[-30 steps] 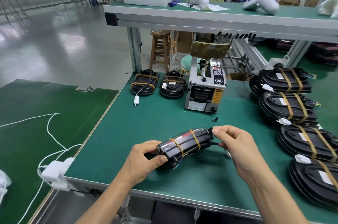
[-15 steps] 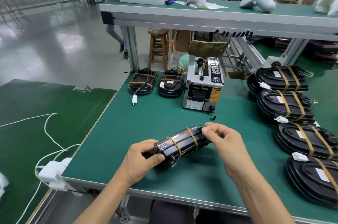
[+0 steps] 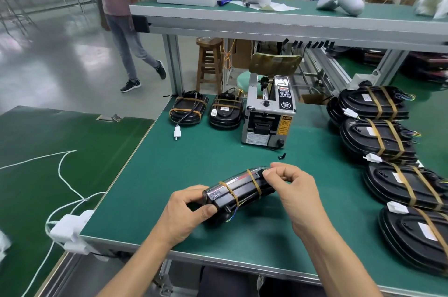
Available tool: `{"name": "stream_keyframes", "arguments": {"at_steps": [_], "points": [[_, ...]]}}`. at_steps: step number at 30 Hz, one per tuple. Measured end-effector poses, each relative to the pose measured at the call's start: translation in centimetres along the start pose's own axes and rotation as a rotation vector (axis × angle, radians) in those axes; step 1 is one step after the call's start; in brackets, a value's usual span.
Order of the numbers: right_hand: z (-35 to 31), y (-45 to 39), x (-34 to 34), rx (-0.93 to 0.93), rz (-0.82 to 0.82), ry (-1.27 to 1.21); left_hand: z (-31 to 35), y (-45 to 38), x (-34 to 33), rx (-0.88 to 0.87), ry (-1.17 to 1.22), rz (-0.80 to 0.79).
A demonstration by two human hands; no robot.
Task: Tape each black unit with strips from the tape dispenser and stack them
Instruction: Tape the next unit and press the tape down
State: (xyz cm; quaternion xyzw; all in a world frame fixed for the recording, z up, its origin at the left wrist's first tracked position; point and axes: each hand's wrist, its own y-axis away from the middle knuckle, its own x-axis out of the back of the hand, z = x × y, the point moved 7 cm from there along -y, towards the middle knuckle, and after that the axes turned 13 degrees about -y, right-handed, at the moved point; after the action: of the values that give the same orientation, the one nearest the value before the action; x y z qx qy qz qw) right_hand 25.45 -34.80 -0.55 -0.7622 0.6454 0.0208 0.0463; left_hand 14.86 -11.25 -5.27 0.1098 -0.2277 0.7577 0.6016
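Gripping the near-left end of the black unit (image 3: pixel 238 191), the left hand (image 3: pixel 188 215) steadies it just above the worktop (image 3: pixel 194 163). Its long axis rises rightward to the right hand (image 3: pixel 294 190), which pinches the far end; the stacked units (image 3: pixel 378 136) lie rightward, nearer that hand.

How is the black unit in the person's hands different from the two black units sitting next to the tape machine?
The held unit is tipped on its edge, gripped by the left hand and right hand; the two far units lie flat on the table, untouched. The held unit is near the front edge; those sit at the back, left of the tape dispenser. All carry two tan tape bands.
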Motion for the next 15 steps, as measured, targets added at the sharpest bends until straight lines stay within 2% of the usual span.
{"name": "stream_keyframes", "arguments": {"at_steps": [15], "points": [[-0.45, 0.52, -0.3, 0.046, 0.083, 0.088, 0.14, -0.05, -0.01, -0.004, 0.014, 0.019]]}}
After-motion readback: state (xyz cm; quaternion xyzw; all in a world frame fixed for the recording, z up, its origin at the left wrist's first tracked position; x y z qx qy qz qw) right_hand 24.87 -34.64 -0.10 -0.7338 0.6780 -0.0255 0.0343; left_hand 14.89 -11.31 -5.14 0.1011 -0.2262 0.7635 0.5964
